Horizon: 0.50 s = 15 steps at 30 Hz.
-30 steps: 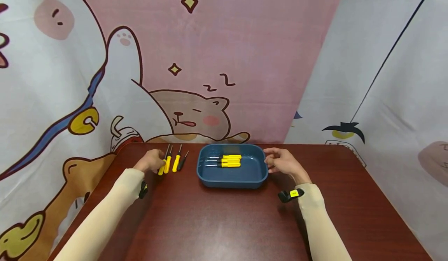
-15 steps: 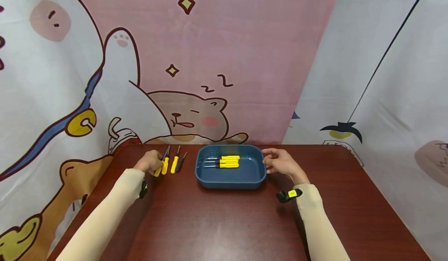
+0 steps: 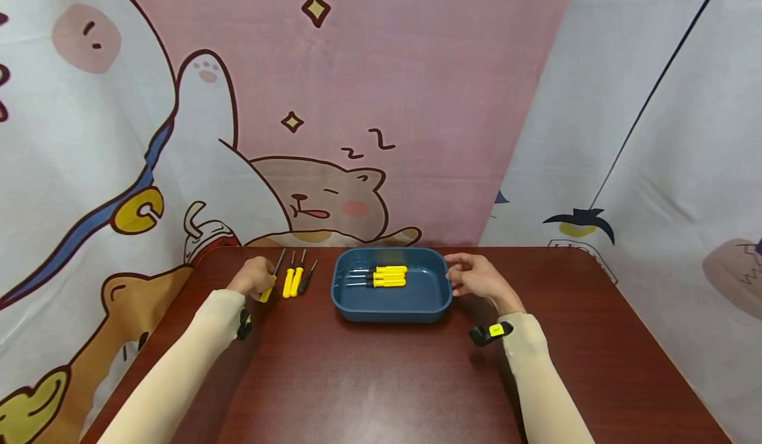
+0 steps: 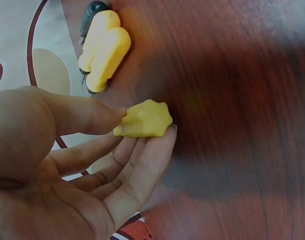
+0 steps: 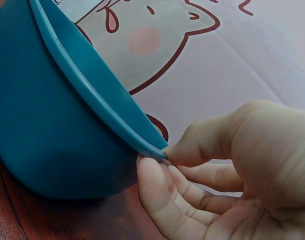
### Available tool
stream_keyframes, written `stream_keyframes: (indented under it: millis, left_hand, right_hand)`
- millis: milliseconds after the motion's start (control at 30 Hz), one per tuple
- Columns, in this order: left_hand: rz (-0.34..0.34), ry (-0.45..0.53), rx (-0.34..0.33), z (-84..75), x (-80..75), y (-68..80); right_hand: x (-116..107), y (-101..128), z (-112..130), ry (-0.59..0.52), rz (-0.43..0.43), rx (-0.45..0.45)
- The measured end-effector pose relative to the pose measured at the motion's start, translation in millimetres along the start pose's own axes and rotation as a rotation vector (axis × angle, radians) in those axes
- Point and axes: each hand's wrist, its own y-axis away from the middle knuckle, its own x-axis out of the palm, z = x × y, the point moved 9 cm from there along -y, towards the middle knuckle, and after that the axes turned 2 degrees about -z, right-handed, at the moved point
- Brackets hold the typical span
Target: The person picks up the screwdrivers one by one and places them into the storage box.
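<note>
head view: left hand at the far left of the dark red-brown table, thumb and fingers pinching a yellow-handled screwdriver; shank points away toward the wall cloth. whether its tip touches the tabletop, cannot tell.

just right of it, on the table: a pair of yellow screwdrivers side by side, then a black-handled screwdriver.

blue tray near the far edge, mid-table. inside, three yellow screwdrivers lie together, shanks to the left; only the head view shows these. right hand at the tray's right end.

left wrist view adds the lobed butt of the held handle, facing the camera, thumb on one side, fingers on the other; its shank, plain from the head, is hidden here. the paired handles lie against each other.

right wrist view settles the right hand's grasp: thumb and fingers nip the tray's rim. outer wall seen close.

writing: yellow label on the right wrist device, too small to read. z-like marks above the sleeping animal on the cloth. low at right, printed letters cut off by the table, not readable.
</note>
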Motion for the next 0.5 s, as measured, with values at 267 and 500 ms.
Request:
stream_keyframes:
  millis: [267,500]
  left_hand:
    - [-0.026,0.033,0.003,3.0,-9.1,11.0]
    - [-0.068,0.084,0.005,9.4,-14.7,17.1]
  right_hand:
    - [1,-2,-2,-0.006,0.005,0.011]
    - [1,-2,-2,-0.010,0.007,0.003]
